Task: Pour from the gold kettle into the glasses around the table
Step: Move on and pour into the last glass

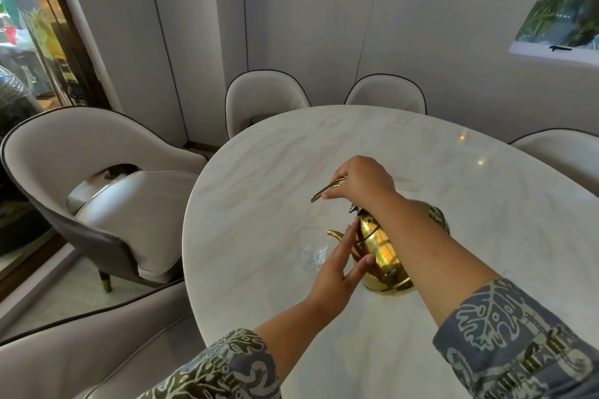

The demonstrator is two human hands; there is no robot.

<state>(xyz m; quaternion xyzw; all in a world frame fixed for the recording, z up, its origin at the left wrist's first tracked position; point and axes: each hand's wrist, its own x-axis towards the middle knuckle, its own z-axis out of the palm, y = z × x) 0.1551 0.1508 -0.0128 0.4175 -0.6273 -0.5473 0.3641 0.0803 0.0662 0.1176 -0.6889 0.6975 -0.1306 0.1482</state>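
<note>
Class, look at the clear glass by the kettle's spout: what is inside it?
The glass looks clear through its walls, with no coloured liquid showing; clear water cannot be ruled out. The left hand covers its lower right edge, and the gold kettle stands beside it.

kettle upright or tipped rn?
Tipped: the gold kettle leans spout-first toward the glass, right hand on its handle, left hand against its body.

Gold against pale marble

A shiny gold metal kettle (384,254) and clear glass tumbler (311,248) are set on a white, grey-veined marble surface (453,269); blue-and-cream leaf-patterned sleeves (505,334) are seen.
</note>
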